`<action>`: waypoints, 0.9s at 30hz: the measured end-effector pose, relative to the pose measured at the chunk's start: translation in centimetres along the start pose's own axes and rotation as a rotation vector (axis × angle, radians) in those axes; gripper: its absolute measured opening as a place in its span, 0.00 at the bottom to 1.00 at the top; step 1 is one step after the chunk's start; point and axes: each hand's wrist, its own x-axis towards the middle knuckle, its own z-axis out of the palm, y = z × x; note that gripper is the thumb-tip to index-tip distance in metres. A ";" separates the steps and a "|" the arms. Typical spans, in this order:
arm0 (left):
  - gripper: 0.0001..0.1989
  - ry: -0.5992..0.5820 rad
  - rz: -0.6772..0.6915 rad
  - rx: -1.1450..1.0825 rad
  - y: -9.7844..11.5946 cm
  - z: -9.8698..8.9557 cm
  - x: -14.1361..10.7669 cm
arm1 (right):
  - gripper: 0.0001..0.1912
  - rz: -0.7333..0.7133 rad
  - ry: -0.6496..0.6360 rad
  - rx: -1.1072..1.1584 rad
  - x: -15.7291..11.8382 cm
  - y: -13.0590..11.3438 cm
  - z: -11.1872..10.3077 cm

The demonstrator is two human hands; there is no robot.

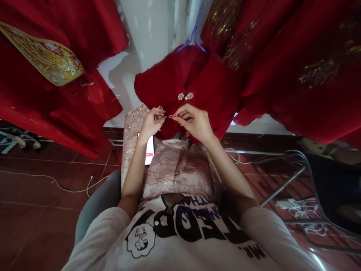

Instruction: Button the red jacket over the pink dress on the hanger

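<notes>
A dark red garment (197, 77) hangs in front of me on a purple hanger (194, 37), its lower part near my lap. Two flower-shaped pearl ornaments form a fastener (185, 96) on its front. My left hand (152, 123) is closed in a pinch beside another pearl ornament at the garment's left side; the small shiny thing in its fingertips is too small to name. My right hand (195, 119) pinches a small orange-red cord loop (171, 116), whose end points toward the left fingertips. The two hands are slightly apart.
Patterned pink fabric (175, 169) covers my lap. A lit phone (149, 152) lies on it, beside my left forearm. Other red garments (98, 30) hang at both sides. On the right stand a dark chair (332, 188) and tangled white cables (303, 210); shoes (36, 143) are at far left.
</notes>
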 end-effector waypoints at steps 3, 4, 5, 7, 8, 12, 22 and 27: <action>0.16 0.023 0.011 0.004 -0.1 0.0 0.2 | 0.05 0.024 -0.011 0.017 0.5 1.6 1.4; 0.16 0.034 0.019 0.001 -0.1 0.0 0.2 | 0.05 0.036 0.005 0.015 0.8 2.1 2.0; 0.16 0.044 0.027 -0.004 -0.1 0.0 0.3 | 0.05 0.048 0.030 0.011 1.0 2.5 2.5; 0.14 0.059 0.035 -0.017 -0.1 -0.1 0.3 | 0.04 0.056 0.074 -0.002 1.6 3.1 3.4; 0.14 0.065 0.036 -0.023 -0.1 -0.1 0.3 | 0.03 0.052 0.085 -0.010 1.8 3.3 3.8; 0.08 0.121 0.024 -0.036 0.1 0.1 0.2 | 0.02 0.032 0.071 -0.040 2.2 3.1 4.1; 0.11 0.147 0.038 -0.012 0.5 0.1 0.1 | 0.03 0.000 0.054 -0.057 2.2 3.1 3.8; 0.09 0.169 0.068 -0.027 0.1 0.0 0.0 | 0.06 -0.005 0.068 -0.136 2.7 2.7 4.2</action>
